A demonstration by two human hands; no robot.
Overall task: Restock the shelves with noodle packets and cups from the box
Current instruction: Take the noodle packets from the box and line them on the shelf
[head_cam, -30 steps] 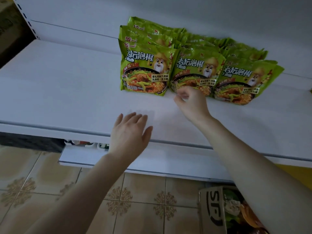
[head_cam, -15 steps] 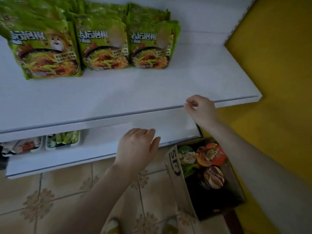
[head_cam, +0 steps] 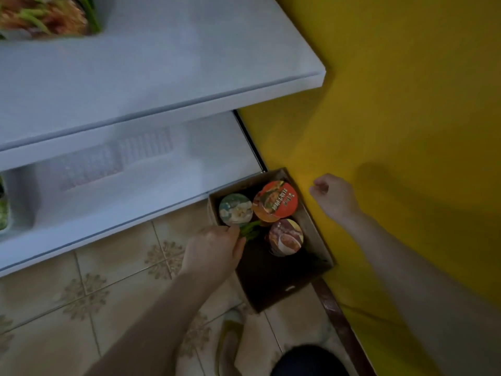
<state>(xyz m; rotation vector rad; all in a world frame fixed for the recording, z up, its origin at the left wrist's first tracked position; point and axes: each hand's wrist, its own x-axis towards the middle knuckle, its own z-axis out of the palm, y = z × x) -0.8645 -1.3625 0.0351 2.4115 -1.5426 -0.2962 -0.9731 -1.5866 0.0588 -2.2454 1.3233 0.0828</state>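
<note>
A cardboard box (head_cam: 282, 291) stands on the floor against the yellow wall. Inside it are three noodle cups: a green-lidded cup (head_cam: 235, 209), an orange-lidded cup (head_cam: 276, 201) and a brown-lidded cup (head_cam: 286, 236). A green noodle packet (head_cam: 250, 229) shows between them. My left hand (head_cam: 217, 249) reaches into the box at its left side and grips the edge of that green packet. My right hand (head_cam: 334, 195) hovers above the box's right edge with fingers loosely curled and holds nothing. A green noodle packet (head_cam: 46, 16) lies on the upper white shelf (head_cam: 168, 77).
A lower white shelf (head_cam: 151, 183) juts out beside the box, with a white tray (head_cam: 6, 210) at its far left. The yellow wall (head_cam: 406, 118) runs along the right. Patterned floor tiles (head_cam: 81, 294) lie below, and my foot (head_cam: 230, 340) stands near the box.
My view has swung down and to the right, from the shelf to the box. My left hand dropped from the shelf edge into the box and took hold of the green packet. My right hand moved down beside the wall.
</note>
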